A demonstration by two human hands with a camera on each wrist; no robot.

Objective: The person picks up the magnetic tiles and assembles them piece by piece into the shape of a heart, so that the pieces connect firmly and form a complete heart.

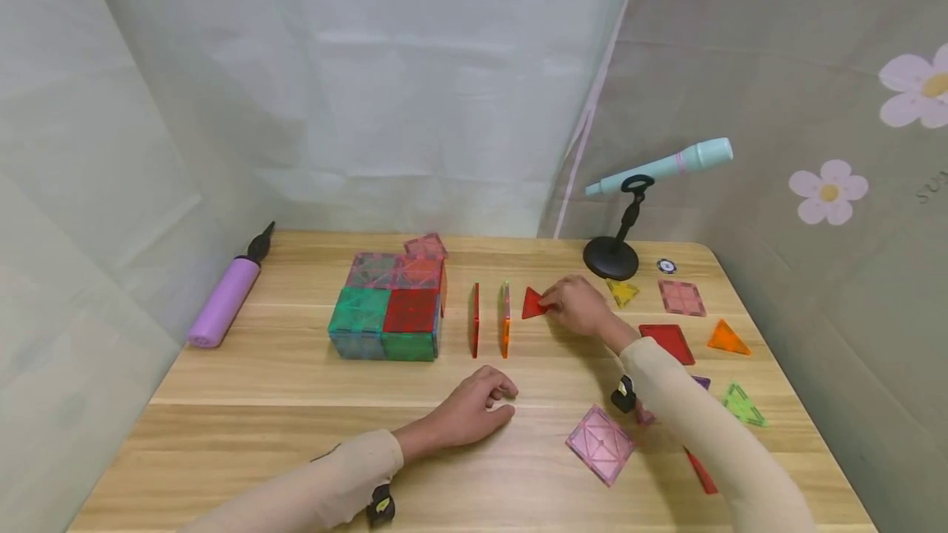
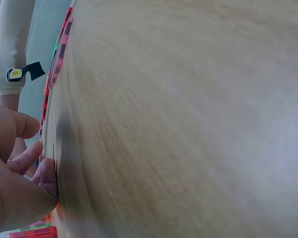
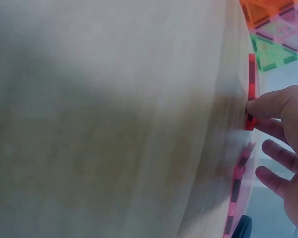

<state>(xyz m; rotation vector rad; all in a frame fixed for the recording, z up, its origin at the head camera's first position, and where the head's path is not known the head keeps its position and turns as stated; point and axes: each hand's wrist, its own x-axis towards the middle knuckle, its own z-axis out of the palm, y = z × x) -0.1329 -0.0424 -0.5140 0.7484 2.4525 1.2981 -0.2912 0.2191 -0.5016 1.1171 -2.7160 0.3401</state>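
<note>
A red triangle tile (image 1: 532, 305) is to the right of the tile box (image 1: 387, 308), and the right hand (image 1: 581, 307) pinches it between thumb and fingers. The left hand (image 1: 467, 408), nearer the wearer than the box and to its right, holds nothing, fingers loosely bent. Just right of the box a thin red tile (image 1: 476, 321) stands on edge; farther right of it, an orange tile (image 1: 506, 337) stands likewise. Right of the box and nearer the wearer, a pale pink square (image 1: 601, 444) lies on the desk (image 1: 259, 401). Far right of the box are an orange triangle (image 1: 729, 338) and a green triangle (image 1: 743, 405). A purple pump (image 1: 225, 301) lies left of the box.
</note>
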